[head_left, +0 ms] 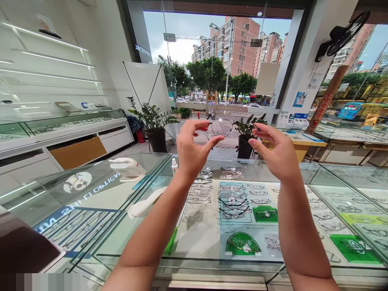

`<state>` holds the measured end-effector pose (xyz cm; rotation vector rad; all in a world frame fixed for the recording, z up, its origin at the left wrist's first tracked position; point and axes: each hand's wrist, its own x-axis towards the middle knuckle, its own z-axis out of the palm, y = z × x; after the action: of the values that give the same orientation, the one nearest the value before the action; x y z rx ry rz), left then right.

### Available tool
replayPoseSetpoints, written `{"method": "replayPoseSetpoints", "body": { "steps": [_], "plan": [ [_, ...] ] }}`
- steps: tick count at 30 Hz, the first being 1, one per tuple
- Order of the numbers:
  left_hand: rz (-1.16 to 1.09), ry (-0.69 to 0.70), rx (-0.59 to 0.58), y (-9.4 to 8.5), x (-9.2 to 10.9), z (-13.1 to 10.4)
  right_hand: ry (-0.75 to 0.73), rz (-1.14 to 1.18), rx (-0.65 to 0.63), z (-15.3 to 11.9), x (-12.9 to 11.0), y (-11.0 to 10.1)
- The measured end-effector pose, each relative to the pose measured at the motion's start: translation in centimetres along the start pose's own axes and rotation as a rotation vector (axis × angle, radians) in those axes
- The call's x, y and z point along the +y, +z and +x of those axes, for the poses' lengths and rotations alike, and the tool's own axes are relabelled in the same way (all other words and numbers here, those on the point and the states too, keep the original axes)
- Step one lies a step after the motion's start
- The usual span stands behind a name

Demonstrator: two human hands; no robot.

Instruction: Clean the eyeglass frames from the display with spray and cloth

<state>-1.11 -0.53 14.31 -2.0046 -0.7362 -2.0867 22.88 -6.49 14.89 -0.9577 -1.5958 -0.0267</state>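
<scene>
Eyeglasses (223, 128): lifted above the glass display case (194, 262), between both hands.
Left hand (194, 146): pinches one side of the frame.
Right hand (274, 150): seems to pinch the opposite side.
Risk: uneven pulling could bend the thin frame; loose fingers could drop it.
Room: free air around; the case's near edge passes below the forearms.

A: Where does the light come from?
B: Bright daylight through the window (188, 30), plus white strip lights (45, 36) on the left; a glint on the lens (221, 127), reflections on the counter (98, 198).
A: Is it sharp?
B: Mostly; the sides lean from wide-angle stretch, and blocky pixels fill the bottom-left corner
</scene>
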Motion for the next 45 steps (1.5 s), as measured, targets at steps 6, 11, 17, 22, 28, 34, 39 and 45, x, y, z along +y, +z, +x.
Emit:
{"method": "replayPoseSetpoints", "body": {
  "steps": [6, 11, 17, 22, 28, 34, 39, 45],
  "plan": [
    [0.018, 0.010, -0.005, -0.1, 0.2, -0.1, 0.033, 0.008, -0.010, 0.0, 0.0, -0.1],
    [0.030, 0.009, -0.004, 0.0, 0.4, -0.2, 0.029, 0.039, -0.031, 0.0, 0.5, -0.2],
    [0.066, 0.063, 0.015, -0.1, 1.2, -0.3, 0.046, 0.091, -0.059, 0.2, 1.2, -0.3],
    [0.076, 0.058, 0.018, -0.2, 1.5, -0.4, 0.064, 0.136, -0.091, 0.3, 1.5, -0.2],
    [0.094, 0.080, 0.011, -0.1, 1.5, -0.4, 0.080, 0.142, -0.105, 0.4, 1.6, -0.2],
    [0.129, 0.108, 0.025, -0.2, 1.9, -0.4, 0.088, 0.147, -0.117, 0.3, 1.4, -0.2],
    [0.150, 0.127, 0.033, -0.3, 2.2, -0.5, 0.077, 0.140, -0.132, 0.3, 1.4, -0.2],
    [0.027, -0.026, -0.018, -0.4, 0.9, 0.0, 0.012, 0.047, -0.042, 0.3, 0.6, 0.0]
  ]
}}
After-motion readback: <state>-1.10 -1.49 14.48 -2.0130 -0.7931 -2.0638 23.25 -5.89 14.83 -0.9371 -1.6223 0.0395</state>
